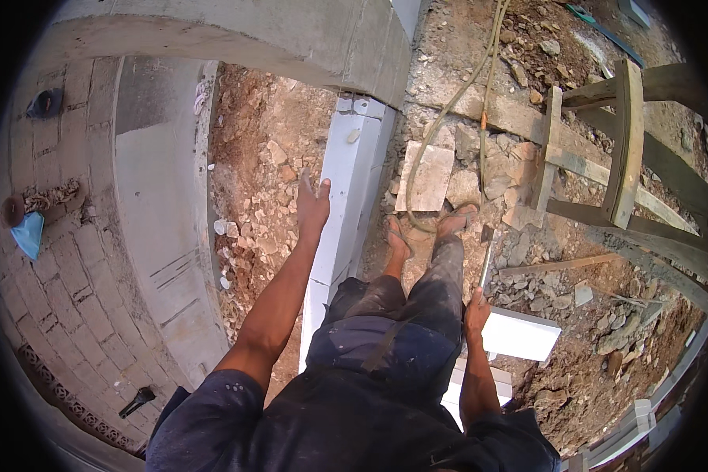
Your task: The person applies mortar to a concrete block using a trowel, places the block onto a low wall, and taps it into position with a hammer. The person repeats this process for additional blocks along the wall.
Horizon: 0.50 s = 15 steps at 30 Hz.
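My left hand (pixel 313 208) is held out over the left edge of a low wall of white blocks (pixel 340 228), its fingers apart and nothing in them. Whether it touches the blocks I cannot tell. My right hand (pixel 476 315) is closed around a slim hammer-like tool (pixel 488 258) with a pale shaft and a small dark head, pointing away from me. Just right of that hand lies a loose white block (pixel 523 334). More white blocks (pixel 495 387) show partly behind my right forearm.
A concrete beam (pixel 291 35) crosses the wall's far end. Rubble ground (pixel 263 181) lies left of the wall. A yellowish hose (pixel 448 106) runs past my feet, near a flat slab (pixel 429 177). Wooden framing (pixel 625 149) stands at right, with stones (pixel 535 295) below.
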Tool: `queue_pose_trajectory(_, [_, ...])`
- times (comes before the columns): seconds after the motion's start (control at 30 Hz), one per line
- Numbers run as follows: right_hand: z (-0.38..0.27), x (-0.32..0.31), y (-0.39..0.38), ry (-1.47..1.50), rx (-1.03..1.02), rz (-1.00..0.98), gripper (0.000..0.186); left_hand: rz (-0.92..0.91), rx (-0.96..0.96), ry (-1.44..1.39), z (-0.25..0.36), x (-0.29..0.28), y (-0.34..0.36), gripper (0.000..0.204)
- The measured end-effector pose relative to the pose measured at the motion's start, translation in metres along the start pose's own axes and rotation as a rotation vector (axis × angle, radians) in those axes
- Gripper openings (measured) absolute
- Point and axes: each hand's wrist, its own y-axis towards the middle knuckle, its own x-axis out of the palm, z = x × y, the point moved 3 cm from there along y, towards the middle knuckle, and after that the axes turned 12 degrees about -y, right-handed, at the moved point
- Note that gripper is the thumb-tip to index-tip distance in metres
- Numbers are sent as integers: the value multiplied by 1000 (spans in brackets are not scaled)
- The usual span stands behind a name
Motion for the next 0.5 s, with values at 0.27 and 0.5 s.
queue_pose_trajectory(0.27, [-61,-32,5,-187,-96,-67,63,132,34,90,-13,0,-36,65])
queue_pose_trajectory(0.5, [-75,-27,59,-342,-274,-125,66,326,-10,-64,-23,-47,-120,60])
